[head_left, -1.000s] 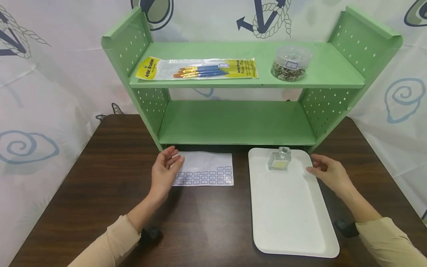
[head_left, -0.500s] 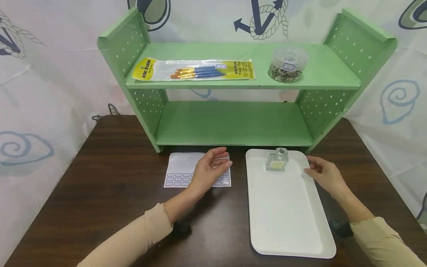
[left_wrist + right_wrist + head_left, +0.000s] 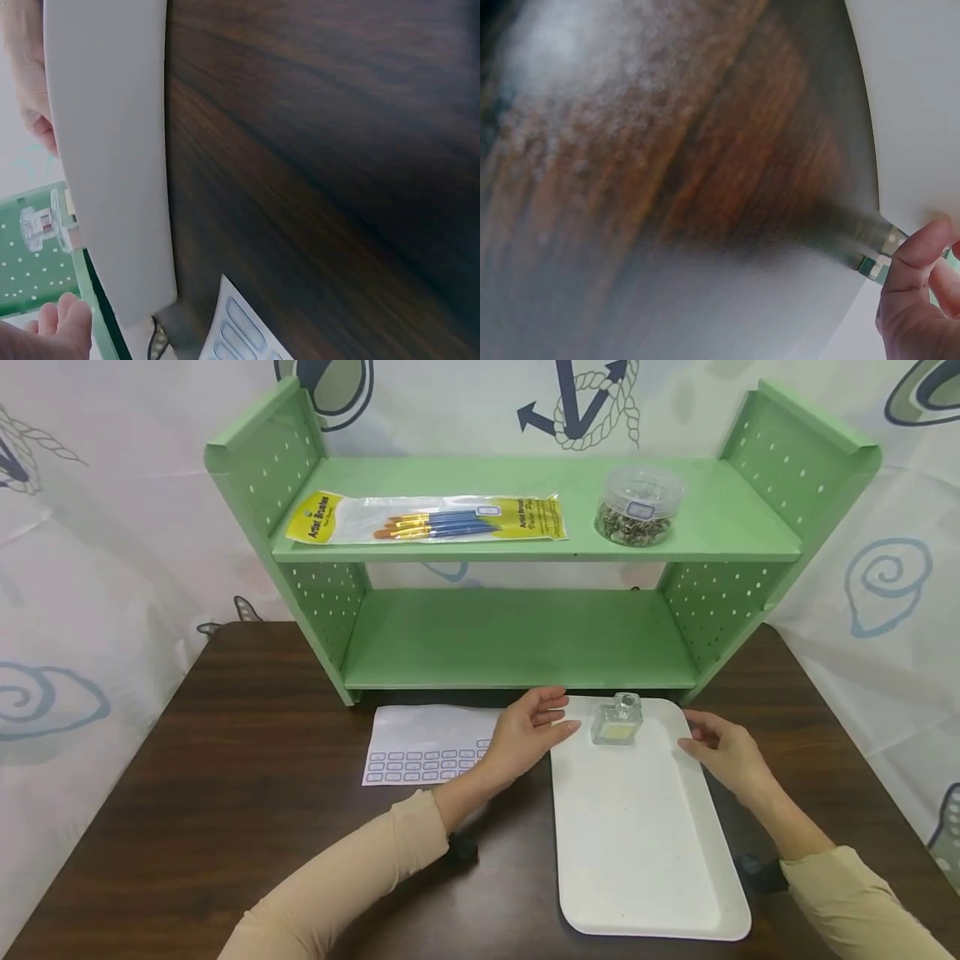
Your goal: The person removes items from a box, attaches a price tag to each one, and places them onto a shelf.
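Observation:
A white rectangular tray (image 3: 637, 843) lies on the dark wooden table with a small square clear glass bottle (image 3: 617, 722) near its far end. My left hand (image 3: 521, 733) is at the tray's far left corner, fingers and thumb spread apart with nothing between them; whether it touches the rim I cannot tell. At the far right side of the tray my right hand (image 3: 723, 756) holds the rim, thumb on the inner side and fingers outside. Left of the tray lies a white sheet of small blue-bordered labels (image 3: 420, 747), partly covered by my left hand.
A green two-tier shelf (image 3: 510, 635) stands behind the tray. On its upper tier are a pack of artist brushes (image 3: 435, 520) and a clear round jar (image 3: 640, 506) of small metal pieces, each bearing a label. A patterned curtain (image 3: 450, 410) hangs behind.
My left hand has moved right, from the left end of the label sheet across it to the tray's left corner. My right hand stays at the tray's right rim.

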Action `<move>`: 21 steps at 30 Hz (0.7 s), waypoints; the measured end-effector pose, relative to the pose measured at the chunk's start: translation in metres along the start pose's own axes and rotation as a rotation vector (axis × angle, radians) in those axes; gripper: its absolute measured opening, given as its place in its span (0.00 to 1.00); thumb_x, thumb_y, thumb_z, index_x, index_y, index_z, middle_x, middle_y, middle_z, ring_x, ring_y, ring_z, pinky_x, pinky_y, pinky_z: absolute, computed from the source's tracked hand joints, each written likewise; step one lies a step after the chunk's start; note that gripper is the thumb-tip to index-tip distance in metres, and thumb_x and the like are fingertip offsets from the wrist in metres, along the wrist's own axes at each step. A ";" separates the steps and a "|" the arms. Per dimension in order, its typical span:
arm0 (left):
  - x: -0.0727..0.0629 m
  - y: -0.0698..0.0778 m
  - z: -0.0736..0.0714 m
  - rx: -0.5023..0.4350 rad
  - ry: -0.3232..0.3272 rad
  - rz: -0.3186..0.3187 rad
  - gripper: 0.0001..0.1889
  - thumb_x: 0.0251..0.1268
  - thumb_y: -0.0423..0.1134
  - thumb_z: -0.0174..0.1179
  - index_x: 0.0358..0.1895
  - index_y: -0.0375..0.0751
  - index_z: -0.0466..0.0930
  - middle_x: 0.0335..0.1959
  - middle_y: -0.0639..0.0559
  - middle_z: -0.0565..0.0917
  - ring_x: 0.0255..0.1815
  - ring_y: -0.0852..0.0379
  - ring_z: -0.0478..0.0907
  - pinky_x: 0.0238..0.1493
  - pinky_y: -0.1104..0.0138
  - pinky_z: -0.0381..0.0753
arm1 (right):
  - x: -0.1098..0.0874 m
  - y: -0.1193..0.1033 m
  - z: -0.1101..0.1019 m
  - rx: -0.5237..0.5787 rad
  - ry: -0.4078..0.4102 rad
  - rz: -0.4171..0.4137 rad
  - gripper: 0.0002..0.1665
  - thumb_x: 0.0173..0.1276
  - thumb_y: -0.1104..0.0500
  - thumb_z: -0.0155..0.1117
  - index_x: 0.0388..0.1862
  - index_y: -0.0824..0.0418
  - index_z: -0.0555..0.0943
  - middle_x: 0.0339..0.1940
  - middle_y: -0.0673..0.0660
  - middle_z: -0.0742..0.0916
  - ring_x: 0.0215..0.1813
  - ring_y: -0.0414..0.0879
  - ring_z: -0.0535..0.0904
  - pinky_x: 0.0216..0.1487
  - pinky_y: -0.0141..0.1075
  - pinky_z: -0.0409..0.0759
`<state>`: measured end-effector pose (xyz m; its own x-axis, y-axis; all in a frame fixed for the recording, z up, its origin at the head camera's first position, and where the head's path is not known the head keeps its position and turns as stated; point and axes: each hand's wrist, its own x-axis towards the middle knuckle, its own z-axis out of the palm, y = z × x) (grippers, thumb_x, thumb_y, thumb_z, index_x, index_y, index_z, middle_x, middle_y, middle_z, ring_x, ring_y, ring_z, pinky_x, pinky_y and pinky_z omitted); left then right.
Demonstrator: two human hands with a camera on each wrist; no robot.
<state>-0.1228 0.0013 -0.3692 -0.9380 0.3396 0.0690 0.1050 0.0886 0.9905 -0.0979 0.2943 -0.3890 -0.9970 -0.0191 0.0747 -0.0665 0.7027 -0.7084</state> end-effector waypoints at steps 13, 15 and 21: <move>0.027 0.002 0.034 0.092 -0.032 0.040 0.26 0.61 0.38 0.63 0.63 0.38 0.69 0.59 0.44 0.77 0.60 0.51 0.74 0.61 0.69 0.71 | 0.000 -0.001 0.002 0.028 0.019 -0.021 0.23 0.63 0.69 0.61 0.57 0.76 0.72 0.32 0.57 0.74 0.30 0.34 0.67 0.26 0.25 0.68; 0.029 0.002 0.038 0.099 -0.030 0.040 0.26 0.61 0.38 0.63 0.62 0.38 0.70 0.58 0.44 0.78 0.60 0.51 0.74 0.60 0.69 0.72 | -0.001 -0.001 0.002 0.034 0.017 -0.016 0.23 0.63 0.69 0.61 0.57 0.75 0.72 0.32 0.57 0.74 0.30 0.34 0.67 0.26 0.25 0.68; 0.036 -0.001 0.046 0.113 -0.024 0.041 0.25 0.60 0.38 0.64 0.61 0.39 0.71 0.58 0.47 0.78 0.60 0.52 0.75 0.60 0.68 0.72 | -0.002 0.000 0.001 0.035 0.012 -0.002 0.24 0.63 0.69 0.61 0.58 0.75 0.72 0.33 0.58 0.73 0.31 0.35 0.67 0.25 0.26 0.67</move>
<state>-0.1412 0.0560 -0.3731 -0.9241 0.3676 0.1048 0.1809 0.1790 0.9671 -0.0964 0.2934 -0.3896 -0.9963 -0.0117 0.0850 -0.0705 0.6771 -0.7325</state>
